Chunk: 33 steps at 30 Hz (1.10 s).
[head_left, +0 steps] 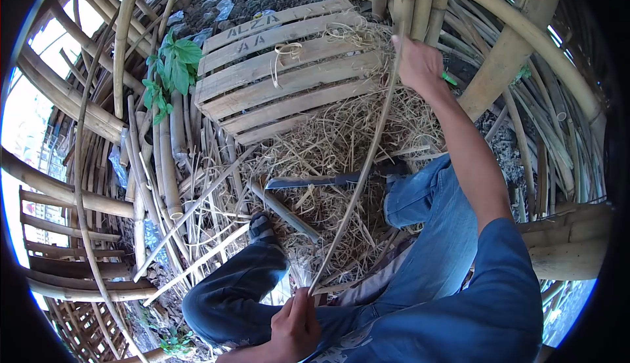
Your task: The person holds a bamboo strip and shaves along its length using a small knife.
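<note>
A long thin bamboo strip (362, 178) runs diagonally between my two hands. Its lower end is in my left hand (296, 327), whose fingers are closed round it near my lap. At the upper right, my arm is stretched out and my right hand (418, 62) is closed at the strip's upper part, beside the slatted wooden crate. Something small and green (449, 79) shows by the right wrist. Below the middle of the strip, a machete (303, 182) with a dark handle lies on the shavings, its handle passing behind the strip. A short bamboo piece (285, 212) lies by my foot.
A slatted wooden crate (289, 58) with lettering stands ahead, shavings (328, 140) piled against it. Split bamboo sticks (197, 212) lie at the left, near a leafy green plant (177, 64). Bamboo poles (505, 68) rise at the right. My bent legs frame the ground.
</note>
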Each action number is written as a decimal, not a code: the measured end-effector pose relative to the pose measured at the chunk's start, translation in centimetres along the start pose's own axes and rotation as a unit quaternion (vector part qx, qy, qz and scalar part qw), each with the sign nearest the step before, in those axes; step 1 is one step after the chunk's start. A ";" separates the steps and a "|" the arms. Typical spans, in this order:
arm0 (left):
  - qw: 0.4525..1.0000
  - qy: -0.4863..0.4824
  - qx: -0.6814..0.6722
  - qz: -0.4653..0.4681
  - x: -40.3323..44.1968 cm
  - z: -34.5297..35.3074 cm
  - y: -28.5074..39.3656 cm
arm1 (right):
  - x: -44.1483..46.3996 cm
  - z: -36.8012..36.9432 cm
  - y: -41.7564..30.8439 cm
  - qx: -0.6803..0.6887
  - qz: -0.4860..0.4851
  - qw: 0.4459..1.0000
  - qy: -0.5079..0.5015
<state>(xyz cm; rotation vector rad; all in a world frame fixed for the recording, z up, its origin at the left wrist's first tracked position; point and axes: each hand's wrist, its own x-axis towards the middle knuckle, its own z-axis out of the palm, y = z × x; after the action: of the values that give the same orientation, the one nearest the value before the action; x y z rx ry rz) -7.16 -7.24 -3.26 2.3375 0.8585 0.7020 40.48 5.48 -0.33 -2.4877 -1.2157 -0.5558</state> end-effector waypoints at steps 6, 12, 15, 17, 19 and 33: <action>0.983 0.002 -0.046 -0.179 3.7 -1.0 -0.3 | -0.5 0.4 0.9 0.084 0.130 0.988 0.003; 0.911 0.052 -0.304 -0.274 5.1 -0.6 -1.5 | -8.2 -4.6 -5.9 0.459 0.016 0.887 -0.058; 0.827 0.011 -0.413 -0.382 7.1 -2.0 0.1 | -12.0 -6.7 -8.4 0.603 0.035 0.750 -0.270; 0.814 0.006 -0.433 -0.386 7.9 -2.1 0.2 | -13.6 -6.6 -9.0 0.644 -0.021 0.637 -0.423; 0.790 -0.014 -0.491 -0.368 8.4 -2.2 0.3 | -15.0 -7.2 -10.6 0.669 -0.016 0.567 -0.480; 0.775 -0.062 -0.539 -0.325 10.3 -1.2 0.7 | -16.5 -7.2 -11.7 0.606 0.022 0.404 -0.684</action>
<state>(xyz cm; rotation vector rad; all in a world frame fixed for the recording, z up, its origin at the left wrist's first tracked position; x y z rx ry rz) -0.78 -0.16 0.91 0.9449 0.8029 0.4979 20.36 -2.00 -0.60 -1.0549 -1.0037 2.0601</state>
